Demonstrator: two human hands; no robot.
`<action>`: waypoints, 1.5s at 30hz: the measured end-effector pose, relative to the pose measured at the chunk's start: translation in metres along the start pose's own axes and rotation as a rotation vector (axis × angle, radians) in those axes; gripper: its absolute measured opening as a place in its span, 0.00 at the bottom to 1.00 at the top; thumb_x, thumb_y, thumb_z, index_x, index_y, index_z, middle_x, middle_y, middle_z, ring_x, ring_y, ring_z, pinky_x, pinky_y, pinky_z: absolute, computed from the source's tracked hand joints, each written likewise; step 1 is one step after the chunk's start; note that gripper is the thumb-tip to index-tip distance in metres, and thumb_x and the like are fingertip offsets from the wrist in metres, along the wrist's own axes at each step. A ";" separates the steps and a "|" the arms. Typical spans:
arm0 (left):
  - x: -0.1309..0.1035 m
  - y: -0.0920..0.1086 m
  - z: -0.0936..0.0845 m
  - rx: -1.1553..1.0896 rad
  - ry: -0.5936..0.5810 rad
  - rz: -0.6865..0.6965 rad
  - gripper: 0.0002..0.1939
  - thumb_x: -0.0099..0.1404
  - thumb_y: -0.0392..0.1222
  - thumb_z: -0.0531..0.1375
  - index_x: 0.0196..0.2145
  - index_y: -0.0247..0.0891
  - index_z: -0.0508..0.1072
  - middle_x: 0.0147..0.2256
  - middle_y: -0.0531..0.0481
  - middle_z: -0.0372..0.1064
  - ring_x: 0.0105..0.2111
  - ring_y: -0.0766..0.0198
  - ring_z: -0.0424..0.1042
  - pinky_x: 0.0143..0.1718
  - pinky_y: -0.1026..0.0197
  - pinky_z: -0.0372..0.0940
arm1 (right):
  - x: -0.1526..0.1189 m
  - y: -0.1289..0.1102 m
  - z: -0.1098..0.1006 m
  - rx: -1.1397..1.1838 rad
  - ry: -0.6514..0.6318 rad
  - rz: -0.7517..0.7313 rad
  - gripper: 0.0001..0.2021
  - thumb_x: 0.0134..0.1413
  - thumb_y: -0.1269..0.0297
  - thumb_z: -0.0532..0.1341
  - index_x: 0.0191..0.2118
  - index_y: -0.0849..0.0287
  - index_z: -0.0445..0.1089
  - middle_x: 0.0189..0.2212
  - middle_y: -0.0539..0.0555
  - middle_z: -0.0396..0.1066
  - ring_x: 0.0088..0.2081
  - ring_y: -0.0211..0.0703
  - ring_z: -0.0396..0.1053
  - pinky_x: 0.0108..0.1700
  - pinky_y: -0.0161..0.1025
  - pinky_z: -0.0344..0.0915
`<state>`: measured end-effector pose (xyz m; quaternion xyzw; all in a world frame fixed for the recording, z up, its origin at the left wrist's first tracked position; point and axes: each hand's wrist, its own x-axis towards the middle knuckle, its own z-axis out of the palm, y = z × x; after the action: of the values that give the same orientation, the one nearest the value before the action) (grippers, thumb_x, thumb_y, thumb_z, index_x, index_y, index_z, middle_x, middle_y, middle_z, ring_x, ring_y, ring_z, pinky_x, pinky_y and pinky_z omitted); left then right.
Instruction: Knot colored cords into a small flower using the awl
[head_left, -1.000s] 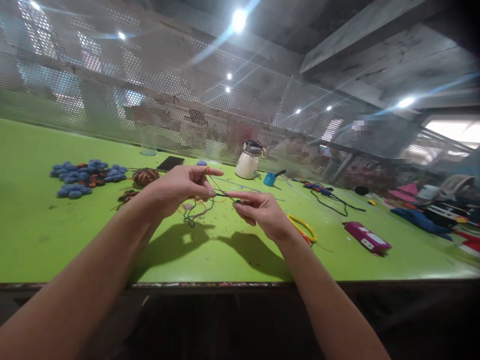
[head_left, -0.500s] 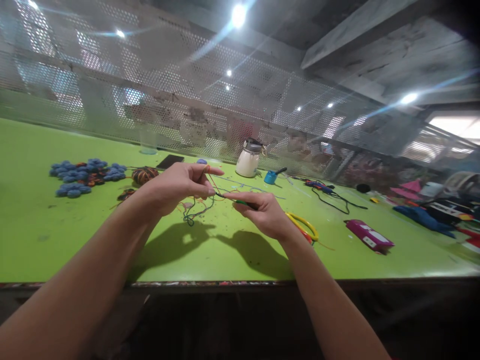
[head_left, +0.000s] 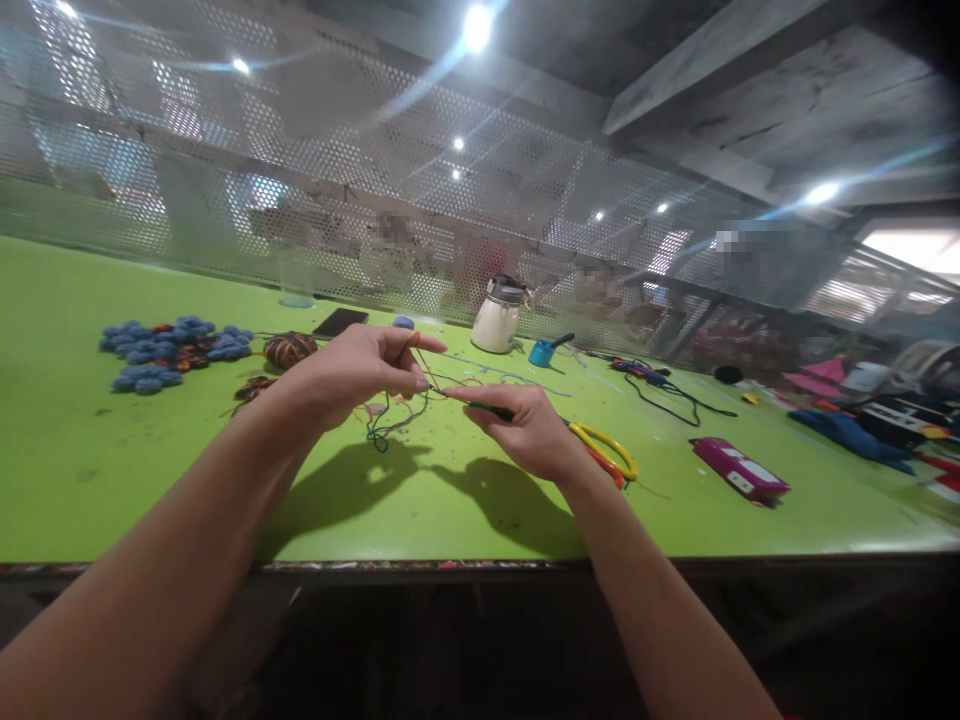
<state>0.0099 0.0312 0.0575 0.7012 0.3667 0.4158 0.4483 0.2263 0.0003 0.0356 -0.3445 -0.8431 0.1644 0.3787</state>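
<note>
My left hand (head_left: 367, 368) is raised over the green table, its thumb and fingers pinching yarn. An orange strand (head_left: 424, 362) loops round its index finger and runs down to the pinch. My right hand (head_left: 525, 425) is closed on a crochet hook (head_left: 491, 409) with a green handle; the hook's tip meets the yarn at the left fingertips. Whatever small piece is being worked there is too small to make out. Dark yarn (head_left: 380, 437) hangs in loose loops below the left hand. A ball of brown and orange yarn (head_left: 291, 350) lies left of that hand.
Blue crocheted flowers (head_left: 180, 345) lie at the left. Yellow-handled scissors (head_left: 606, 450) rest by my right wrist, with a purple box-like object (head_left: 739, 470) further right. A white jar (head_left: 496, 318) and a blue pot (head_left: 541, 352) stand behind, before a perforated metal screen (head_left: 420, 220).
My right hand and the crochet hook have shifted very slightly at the yarn. The left hand stays almost still, and the things on the table lie as before.
</note>
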 end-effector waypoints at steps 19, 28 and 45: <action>0.000 0.003 0.003 0.043 0.020 -0.026 0.27 0.47 0.34 0.64 0.48 0.38 0.71 0.25 0.53 0.67 0.25 0.68 0.65 0.26 0.64 0.59 | 0.001 0.003 0.002 -0.032 0.057 0.028 0.17 0.53 0.73 0.57 0.48 0.55 0.72 0.42 0.54 0.75 0.40 0.40 0.72 0.43 0.38 0.65; 0.001 0.001 0.004 0.000 0.044 -0.029 0.28 0.47 0.34 0.65 0.48 0.38 0.71 0.27 0.52 0.68 0.27 0.66 0.67 0.29 0.63 0.61 | 0.002 0.004 0.003 0.043 0.077 0.074 0.16 0.53 0.70 0.58 0.47 0.54 0.73 0.42 0.54 0.75 0.39 0.40 0.69 0.41 0.37 0.63; 0.004 -0.007 0.001 0.013 0.034 -0.080 0.26 0.48 0.39 0.65 0.47 0.42 0.72 0.26 0.52 0.67 0.26 0.65 0.66 0.27 0.61 0.59 | 0.001 0.004 0.003 0.064 0.024 0.031 0.17 0.53 0.70 0.58 0.48 0.51 0.72 0.42 0.53 0.75 0.40 0.40 0.70 0.44 0.39 0.65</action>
<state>0.0113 0.0372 0.0519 0.6817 0.4045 0.4071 0.4537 0.2255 0.0035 0.0320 -0.3470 -0.8276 0.1930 0.3968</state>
